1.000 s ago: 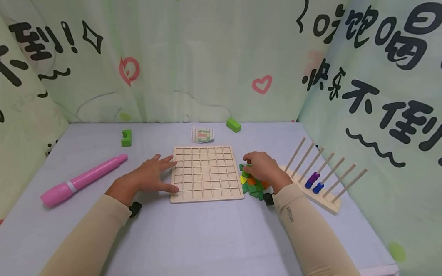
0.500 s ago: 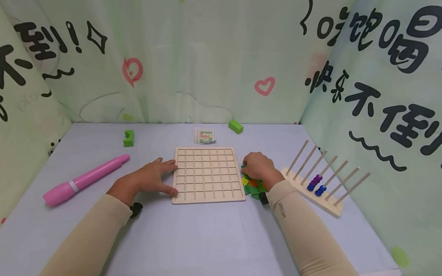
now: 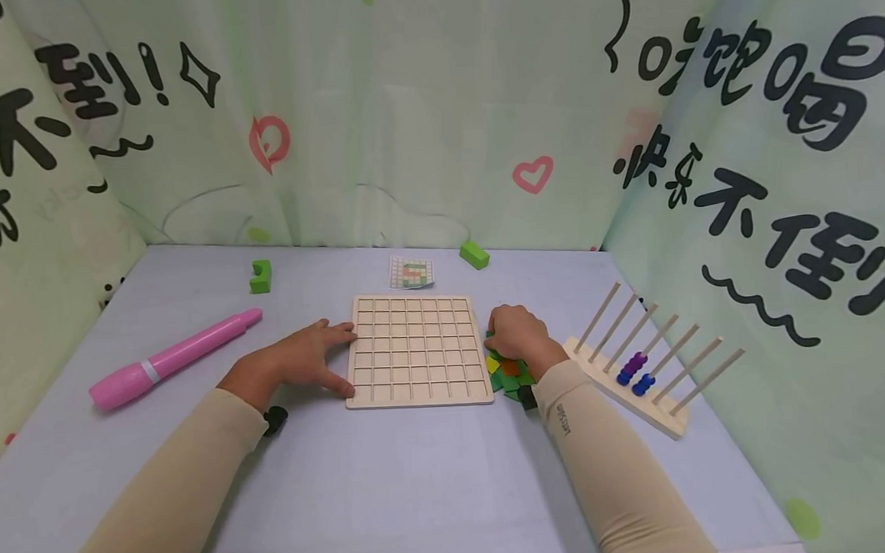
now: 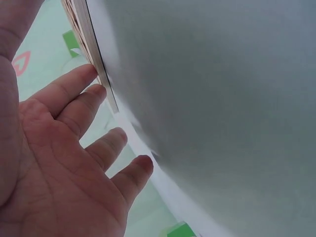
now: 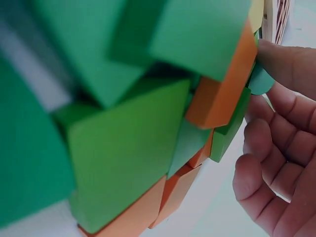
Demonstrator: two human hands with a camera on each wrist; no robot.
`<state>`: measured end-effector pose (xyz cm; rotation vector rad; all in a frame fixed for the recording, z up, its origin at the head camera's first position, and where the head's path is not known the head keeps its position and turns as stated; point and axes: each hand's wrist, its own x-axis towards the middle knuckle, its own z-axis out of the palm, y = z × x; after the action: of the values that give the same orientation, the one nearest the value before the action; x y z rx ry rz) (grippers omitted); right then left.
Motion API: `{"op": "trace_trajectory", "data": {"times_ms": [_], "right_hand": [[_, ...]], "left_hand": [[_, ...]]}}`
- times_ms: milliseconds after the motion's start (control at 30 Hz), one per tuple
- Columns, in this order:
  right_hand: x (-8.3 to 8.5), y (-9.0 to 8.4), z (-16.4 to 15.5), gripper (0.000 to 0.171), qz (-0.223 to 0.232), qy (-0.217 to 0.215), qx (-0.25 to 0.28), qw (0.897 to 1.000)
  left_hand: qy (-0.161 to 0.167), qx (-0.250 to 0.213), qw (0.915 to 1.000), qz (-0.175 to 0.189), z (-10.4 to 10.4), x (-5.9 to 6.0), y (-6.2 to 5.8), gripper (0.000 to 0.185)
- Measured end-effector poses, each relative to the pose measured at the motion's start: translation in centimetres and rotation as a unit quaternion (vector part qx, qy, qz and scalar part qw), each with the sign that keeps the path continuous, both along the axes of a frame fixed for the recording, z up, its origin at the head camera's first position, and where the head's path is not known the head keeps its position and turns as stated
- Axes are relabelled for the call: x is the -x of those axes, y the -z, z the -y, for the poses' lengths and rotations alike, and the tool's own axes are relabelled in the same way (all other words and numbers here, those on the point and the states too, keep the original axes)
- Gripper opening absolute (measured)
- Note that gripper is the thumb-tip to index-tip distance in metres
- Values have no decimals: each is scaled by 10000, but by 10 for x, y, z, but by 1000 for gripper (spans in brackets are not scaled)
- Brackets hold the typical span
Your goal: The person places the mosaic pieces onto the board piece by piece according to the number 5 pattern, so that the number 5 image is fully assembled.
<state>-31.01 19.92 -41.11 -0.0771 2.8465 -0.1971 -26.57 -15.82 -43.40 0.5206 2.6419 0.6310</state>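
A pale grey worktop (image 3: pixel 393 479) sits inside pale green printed curtains. Nearest, the left hand (image 3: pixel 297 363) lies flat with fingers spread, their tips touching the left edge of the wooden grid board (image 3: pixel 416 349). Just right of the board, the right hand (image 3: pixel 516 335) curls over a heap of green, orange and yellow tiles (image 3: pixel 509 375), its grip pinching a green tile (image 5: pixel 260 81). Further right stands a wooden peg rack (image 3: pixel 646 366), left lies a pink marker (image 3: pixel 172 357), and a pattern card (image 3: pixel 410 271) lies beyond the board.
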Motion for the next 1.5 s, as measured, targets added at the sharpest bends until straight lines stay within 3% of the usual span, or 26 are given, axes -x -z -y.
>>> {"op": "trace_trajectory", "data": {"times_ms": [300, 700, 1100, 1500], "right_hand": [[1, 1, 1, 22, -12, -99, 243, 9997], [-3, -8, 0, 26, -103, -196, 763, 9968], [1, -8, 11, 28, -635, -677, 1487, 9845], [8, -5, 38, 27, -602, -913, 1839, 9768]], "left_hand": [[-59, 47, 9999, 98, -2, 1, -1, 107], [-101, 91, 9998, 161, -1, 2, 0, 106], [-64, 26, 9999, 97, 0, 2, 1, 106], [-81, 87, 9998, 128, -1, 4, 3, 106]]}}
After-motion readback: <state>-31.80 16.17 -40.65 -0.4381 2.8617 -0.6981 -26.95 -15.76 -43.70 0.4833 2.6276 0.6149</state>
